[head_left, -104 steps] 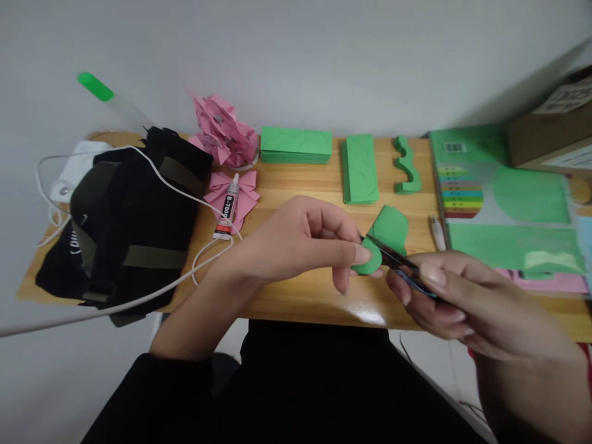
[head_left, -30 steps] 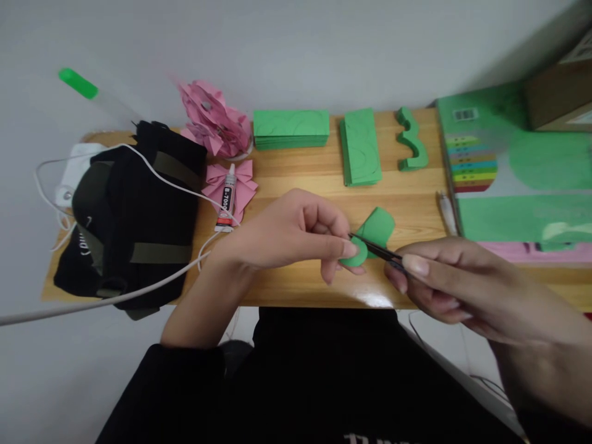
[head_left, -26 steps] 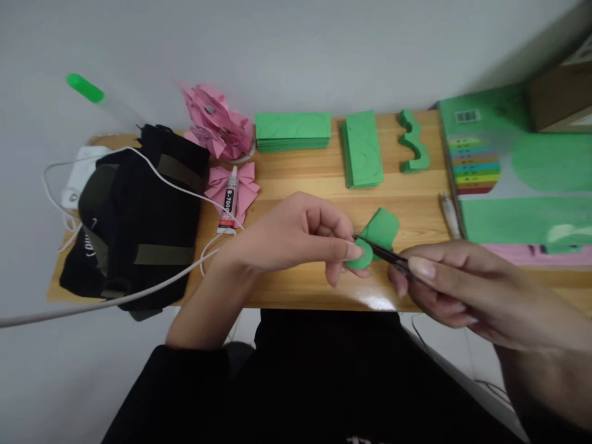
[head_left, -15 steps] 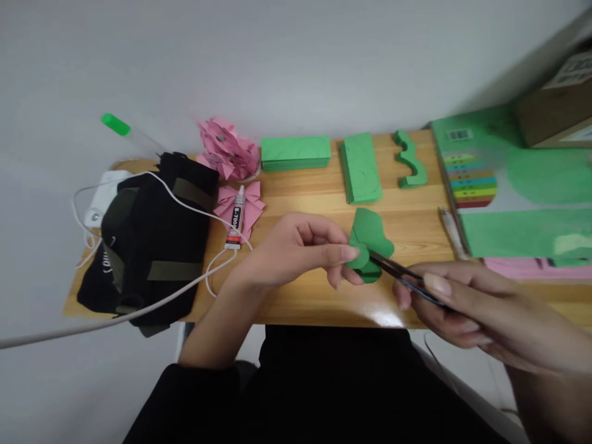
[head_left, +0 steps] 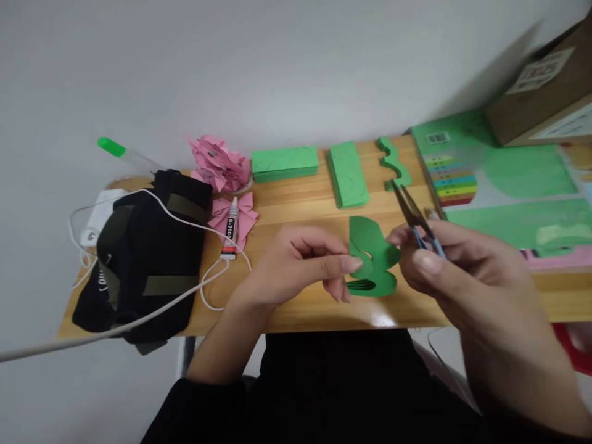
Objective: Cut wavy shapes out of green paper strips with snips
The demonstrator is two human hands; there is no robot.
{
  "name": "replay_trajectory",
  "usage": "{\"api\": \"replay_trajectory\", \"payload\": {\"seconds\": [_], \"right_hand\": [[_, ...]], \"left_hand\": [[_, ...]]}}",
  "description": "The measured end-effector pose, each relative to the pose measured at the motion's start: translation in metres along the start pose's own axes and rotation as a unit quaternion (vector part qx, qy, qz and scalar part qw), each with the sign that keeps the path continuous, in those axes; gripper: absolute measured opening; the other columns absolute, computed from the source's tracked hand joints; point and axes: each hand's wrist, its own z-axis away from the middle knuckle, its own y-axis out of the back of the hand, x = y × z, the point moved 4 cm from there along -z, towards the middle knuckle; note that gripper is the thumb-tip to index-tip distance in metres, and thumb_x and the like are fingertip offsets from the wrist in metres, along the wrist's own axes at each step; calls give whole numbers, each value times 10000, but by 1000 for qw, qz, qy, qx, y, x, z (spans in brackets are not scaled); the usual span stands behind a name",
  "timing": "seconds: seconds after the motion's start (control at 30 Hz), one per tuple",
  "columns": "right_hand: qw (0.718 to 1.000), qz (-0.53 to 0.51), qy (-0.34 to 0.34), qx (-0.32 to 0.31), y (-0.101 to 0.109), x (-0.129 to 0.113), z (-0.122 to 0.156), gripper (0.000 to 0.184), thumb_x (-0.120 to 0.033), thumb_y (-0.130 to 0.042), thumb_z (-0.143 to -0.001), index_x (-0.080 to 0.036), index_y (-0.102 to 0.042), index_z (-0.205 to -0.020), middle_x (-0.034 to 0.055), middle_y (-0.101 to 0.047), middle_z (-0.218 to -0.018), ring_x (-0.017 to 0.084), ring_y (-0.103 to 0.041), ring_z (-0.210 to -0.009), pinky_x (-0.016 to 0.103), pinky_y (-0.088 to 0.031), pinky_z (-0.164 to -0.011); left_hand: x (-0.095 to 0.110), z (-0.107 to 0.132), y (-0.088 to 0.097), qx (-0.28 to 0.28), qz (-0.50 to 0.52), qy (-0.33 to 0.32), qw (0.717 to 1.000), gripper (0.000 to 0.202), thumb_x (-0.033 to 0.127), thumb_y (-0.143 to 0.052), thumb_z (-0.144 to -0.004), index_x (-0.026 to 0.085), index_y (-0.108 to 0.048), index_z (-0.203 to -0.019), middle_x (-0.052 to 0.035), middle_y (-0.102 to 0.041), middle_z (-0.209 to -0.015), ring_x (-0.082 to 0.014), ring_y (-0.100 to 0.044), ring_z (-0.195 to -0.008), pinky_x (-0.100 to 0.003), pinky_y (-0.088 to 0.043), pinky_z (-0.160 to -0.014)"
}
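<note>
Between thumb and fingers, my left hand [head_left: 319,262] pinches a folded green paper cutout [head_left: 377,256] with rounded, wavy edges and several layers showing at its lower left. My right hand [head_left: 467,277] is closed around a pair of scissors [head_left: 414,213], blades slightly parted and pointing up and away. The right fingertips reach the cutout's right edge; whether they grip it I cannot tell. Beyond the blades lies a wavy green paper strip [head_left: 393,163]. Two stacks of folded green paper, one lying crosswise [head_left: 284,163] and one lengthwise [head_left: 349,176], rest near the wall.
A black bag [head_left: 161,253] with white cables fills the left end of the wooden table [head_left: 296,209]. Beside it are a glue tube [head_left: 230,231] and pink folded paper [head_left: 219,163]. On the right, a green paper pack [head_left: 513,172] lies under a cardboard box [head_left: 541,92].
The scissors have come out of the green paper and now point upward, away from it. My right hand has turned and its fingers have moved up to the cutout, which looks more opened out.
</note>
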Motion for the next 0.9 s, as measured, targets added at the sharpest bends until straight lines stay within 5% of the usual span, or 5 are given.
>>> {"api": "replay_trajectory", "payload": {"seconds": [0.13, 0.43, 0.9], "right_hand": [[997, 61, 54, 9, -8, -10, 0, 122, -328, -771, -814, -253, -705, -744, -11, -585, -664, 137, -516, -597, 278, -430, -576], [992, 98, 77, -31, -2, -9, -6, 164, -312, -746, -829, -239, -675, -701, -5, -558, -607, 134, -488, -536, 257, -381, -479], [991, 89, 103, -14, -4, -12, -3, 172, -197, -697, -847, -195, -647, -683, -60, -520, -572, 70, -453, -518, 184, -365, -474]], "left_hand": [[0, 1, -4, -6, 4, 1, 1000, 207, 194, -860, -697, 161, -684, -595, 30, -633, -469, -89, -630, -450, -152, -492, -468], [10, 9, -5, 45, -177, -76, 980, 182, 156, -807, -758, 168, -684, -625, 24, -643, -551, -67, -588, -512, -146, -461, -511], [6, 8, -5, 33, -134, -89, 986, 162, 197, -767, -812, 135, -654, -713, 41, -601, -553, -40, -568, -503, -114, -482, -515]]}}
